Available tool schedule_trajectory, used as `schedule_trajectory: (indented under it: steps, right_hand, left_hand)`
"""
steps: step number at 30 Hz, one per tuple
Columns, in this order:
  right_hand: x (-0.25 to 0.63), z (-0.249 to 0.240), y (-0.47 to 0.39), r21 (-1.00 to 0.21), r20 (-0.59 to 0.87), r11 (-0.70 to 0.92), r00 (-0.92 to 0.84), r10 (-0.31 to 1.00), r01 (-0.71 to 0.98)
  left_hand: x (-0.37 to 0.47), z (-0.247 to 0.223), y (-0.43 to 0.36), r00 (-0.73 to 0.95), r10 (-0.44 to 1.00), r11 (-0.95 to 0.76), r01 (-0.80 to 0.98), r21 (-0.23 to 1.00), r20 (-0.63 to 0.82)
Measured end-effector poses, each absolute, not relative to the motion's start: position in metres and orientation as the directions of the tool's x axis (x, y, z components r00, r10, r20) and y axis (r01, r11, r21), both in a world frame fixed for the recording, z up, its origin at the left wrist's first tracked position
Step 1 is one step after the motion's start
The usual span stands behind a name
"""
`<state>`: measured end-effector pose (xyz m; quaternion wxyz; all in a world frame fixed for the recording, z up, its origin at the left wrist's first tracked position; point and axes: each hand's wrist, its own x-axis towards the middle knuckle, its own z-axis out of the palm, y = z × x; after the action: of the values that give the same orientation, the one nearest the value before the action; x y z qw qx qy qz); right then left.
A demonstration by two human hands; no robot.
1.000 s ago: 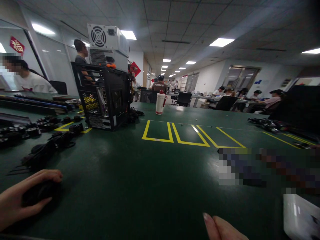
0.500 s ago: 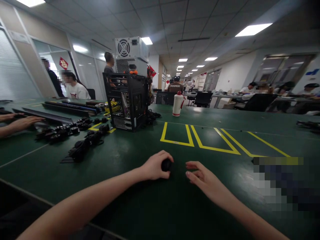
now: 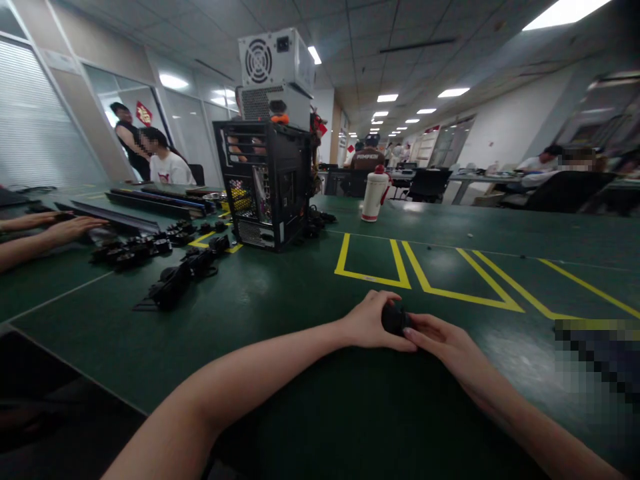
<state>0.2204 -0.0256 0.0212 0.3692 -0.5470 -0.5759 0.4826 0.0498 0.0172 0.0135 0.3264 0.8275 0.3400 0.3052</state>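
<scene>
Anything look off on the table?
Two power supplies stacked atop the PC case look odd: such units usually mount inside. No spill visible; the cup stands upright. The held black part is too small to check.

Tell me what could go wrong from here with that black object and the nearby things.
The round black object sits in the left hand, with fingertips of the right hand at its edge; it might slip if the grip loosens.
Two silver boxes are stacked on the black computer case; a knock might topple them.
The white cup stands upright on the table beyond the hands; a bump could tip it.
</scene>
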Motion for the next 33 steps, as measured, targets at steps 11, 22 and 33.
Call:
schedule_trajectory:
  steps: [11, 22, 33]
  right_hand:
    - [0.222, 0.008, -0.024, -0.985, 0.016, 0.039, -0.134, 0.991, 0.168]
    - [0.225, 0.002, -0.02, -0.997, 0.032, 0.043, -0.169, 0.985, 0.062]
    - [0.221, 0.006, -0.02, -0.982, 0.139, 0.155, -0.15, 0.979, 0.106]
  left_hand:
    - [0.035, 0.005, 0.041, 0.728, 0.673, -0.456, 0.271, 0.847, 0.13]
    - [0.037, 0.004, 0.035, 0.677, 0.704, -0.535, 0.309, 0.786, 0.213]
    - [0.047, 0.009, 0.025, 0.625, 0.729, -0.597, 0.383, 0.705, 0.278]
